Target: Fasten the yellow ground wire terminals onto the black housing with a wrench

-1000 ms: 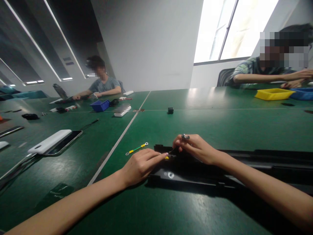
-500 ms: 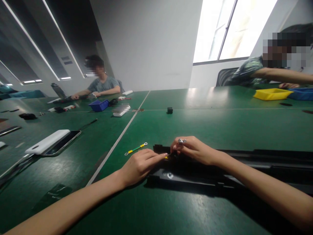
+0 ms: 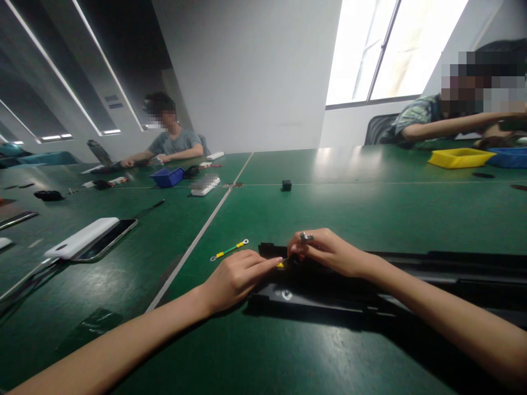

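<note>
A long black metal channel (image 3: 325, 307) lies on the green table (image 3: 197, 351). Over its left end is my left hand (image 3: 236, 277), its index finger stretched onto a wire end with a yellow sleeve (image 3: 281, 264); the rest of that wire is hidden. Close against that fingertip, my right hand (image 3: 329, 252) has thumb and fingers pinched together inside the channel, on something dark I cannot make out. A shiny silver piece (image 3: 305, 237) shows at its fingers. Beyond my left hand lies a green-and-yellow wire with ring terminals (image 3: 229, 250).
A small black block (image 3: 286, 185) stands further back. To the left are a white power bank (image 3: 82, 237) and a phone (image 3: 107, 241) with cables. Blue (image 3: 168, 176) and yellow (image 3: 461, 158) bins stand near two people seated across the table.
My hands have stayed almost still, fingertips together over the channel; slightly more of the yellow sleeve shows. The person at the right has raised an arm.
</note>
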`<state>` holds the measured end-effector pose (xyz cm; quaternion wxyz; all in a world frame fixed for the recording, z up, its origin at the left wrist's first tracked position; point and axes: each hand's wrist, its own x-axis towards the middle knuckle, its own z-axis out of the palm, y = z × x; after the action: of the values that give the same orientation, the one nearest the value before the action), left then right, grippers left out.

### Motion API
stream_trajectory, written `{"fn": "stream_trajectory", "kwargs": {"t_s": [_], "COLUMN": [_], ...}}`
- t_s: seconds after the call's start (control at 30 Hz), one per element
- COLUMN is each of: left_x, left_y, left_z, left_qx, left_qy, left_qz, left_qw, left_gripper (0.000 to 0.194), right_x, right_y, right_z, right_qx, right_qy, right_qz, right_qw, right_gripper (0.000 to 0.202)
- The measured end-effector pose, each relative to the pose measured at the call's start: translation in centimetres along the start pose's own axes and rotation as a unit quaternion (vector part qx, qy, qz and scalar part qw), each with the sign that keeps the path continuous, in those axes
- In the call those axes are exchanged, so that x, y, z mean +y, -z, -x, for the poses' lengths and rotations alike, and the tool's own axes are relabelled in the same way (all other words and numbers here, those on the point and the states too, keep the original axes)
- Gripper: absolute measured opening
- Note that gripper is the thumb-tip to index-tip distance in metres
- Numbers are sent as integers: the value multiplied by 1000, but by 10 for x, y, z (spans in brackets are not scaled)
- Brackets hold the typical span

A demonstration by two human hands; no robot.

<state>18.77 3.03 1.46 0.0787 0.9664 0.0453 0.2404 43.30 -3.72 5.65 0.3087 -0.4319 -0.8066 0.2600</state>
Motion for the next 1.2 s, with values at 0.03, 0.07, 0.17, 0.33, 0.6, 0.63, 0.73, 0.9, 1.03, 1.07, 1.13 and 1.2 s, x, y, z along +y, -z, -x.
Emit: {"fn": "stream_trajectory", "kwargs": {"t_s": [0.03, 0.07, 0.17, 0.33, 0.6, 0.63, 0.73, 0.9, 1.03, 1.07, 1.13, 1.2], "left_x": [0, 0, 0, 1, 1, 1, 1, 1, 1, 1, 1, 1], "left_y": [0, 0, 0, 0, 0, 0, 1, 1, 0, -1, -1, 0], "left_z": [0, 0, 0, -1, -1, -1, -1, -1, 0, 0, 0, 0], "left_qx": [0, -1, -5, -2, 7, 8, 10, 9, 20, 22, 24, 24], "left_qy": [0, 1, -1, -2, -8, -9, -13, -15, -19, -19, -20, -21], "left_qz": [0, 0, 0, -11, -27, -29, -38, -47, -53, -55, -60, -62], "left_qw": [1000, 1000, 1000, 1000, 1000, 999, 999, 999, 998, 998, 998, 998], "left_gripper": [36, 36, 36, 36, 36, 35, 36, 36, 37, 37, 37, 36], "right_x": [0, 0, 0, 0, 0, 0, -1, -1, 0, 0, 0, 0], "right_y": [0, 0, -1, 0, 0, 0, 0, -1, -1, -1, 0, 0], "right_z": [0, 0, 0, 0, 0, 0, 0, -1, -1, -1, 0, 0], "right_qx": [0, -1, -1, 3, 4, 4, 8, 15, 13, 13, 14, 15], "right_qy": [-2, -4, -9, -9, -19, -22, -23, -24, -22, -22, -21, -18], "right_qz": [0, -1, -2, 6, 0, 2, 13, 27, 26, 26, 27, 30], "right_qw": [1000, 1000, 1000, 1000, 1000, 1000, 1000, 999, 999, 999, 999, 999], "right_gripper": [31, 31, 30, 32, 33, 33, 34, 34, 30, 31, 31, 31]}}
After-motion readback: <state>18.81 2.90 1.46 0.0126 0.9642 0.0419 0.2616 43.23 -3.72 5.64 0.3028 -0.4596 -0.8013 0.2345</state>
